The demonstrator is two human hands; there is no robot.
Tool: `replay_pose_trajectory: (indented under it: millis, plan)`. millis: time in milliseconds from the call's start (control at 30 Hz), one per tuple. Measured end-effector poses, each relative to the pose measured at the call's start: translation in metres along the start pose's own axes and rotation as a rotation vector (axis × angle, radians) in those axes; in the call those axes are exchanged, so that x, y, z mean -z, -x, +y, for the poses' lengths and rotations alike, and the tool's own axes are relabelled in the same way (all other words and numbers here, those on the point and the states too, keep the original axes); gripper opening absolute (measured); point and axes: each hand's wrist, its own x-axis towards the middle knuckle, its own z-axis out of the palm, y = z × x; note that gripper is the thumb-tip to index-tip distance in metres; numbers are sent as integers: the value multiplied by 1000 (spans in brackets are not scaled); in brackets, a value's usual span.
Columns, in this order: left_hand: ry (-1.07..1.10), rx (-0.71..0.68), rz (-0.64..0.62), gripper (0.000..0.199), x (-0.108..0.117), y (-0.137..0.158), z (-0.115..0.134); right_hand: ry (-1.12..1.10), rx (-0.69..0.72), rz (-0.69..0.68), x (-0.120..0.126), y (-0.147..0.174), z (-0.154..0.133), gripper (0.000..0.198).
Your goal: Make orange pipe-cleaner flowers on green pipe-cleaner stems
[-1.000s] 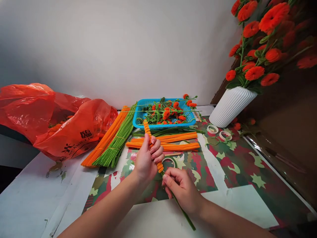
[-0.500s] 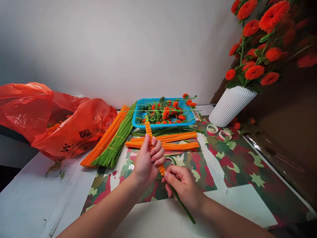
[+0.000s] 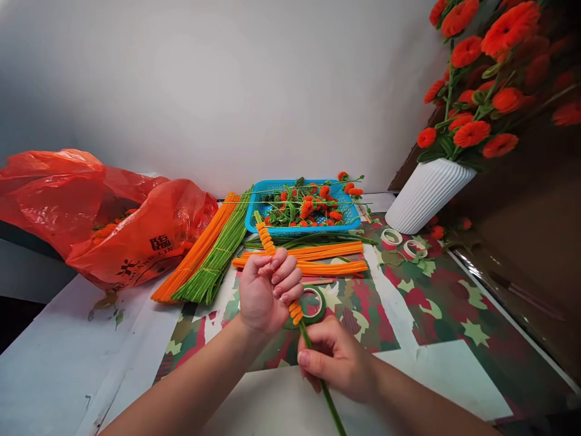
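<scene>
My left hand (image 3: 271,293) is closed around an orange pipe cleaner coil (image 3: 265,238), whose turns show above and below the fist. A green pipe cleaner (image 3: 333,409) runs through the coil; its short tip pokes out at the top and a longer tail slants down to the right. Lower down, my right hand (image 3: 338,358) has thumb and curled fingers around that green tail, just below the coil's bottom end. Some of its fingers are hidden. Behind the hands lies a roll of green tape (image 3: 320,303), partly covered.
A blue basket (image 3: 302,230) holds green stems with orange flowers. Pipe cleaner bundles, orange (image 3: 200,248) and green (image 3: 215,257), lie left of it; more orange ones (image 3: 313,268) lie in front. A red plastic bag (image 3: 122,224) is at left, a white vase (image 3: 429,195) of flowers at right.
My right hand has slid down the green pipe cleaner, away from the coil. The coil's upper end leans further left, and more of the green tape roll shows.
</scene>
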Motion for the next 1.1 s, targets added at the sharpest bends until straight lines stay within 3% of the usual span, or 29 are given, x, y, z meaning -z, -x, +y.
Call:
replay_pose_trajectory:
  millis: [267,667,1100]
  plan:
    - [-120,-61,83,17,3,-9,-2,-328,-37,59,5,-4,1,45]
    - [-111,-88,100,34,4,-9,-5,-207,-70,94,2,-3,5,48]
    - [-143,-93,120,36,0,-6,-6,-197,-94,128,4,-6,6,49]
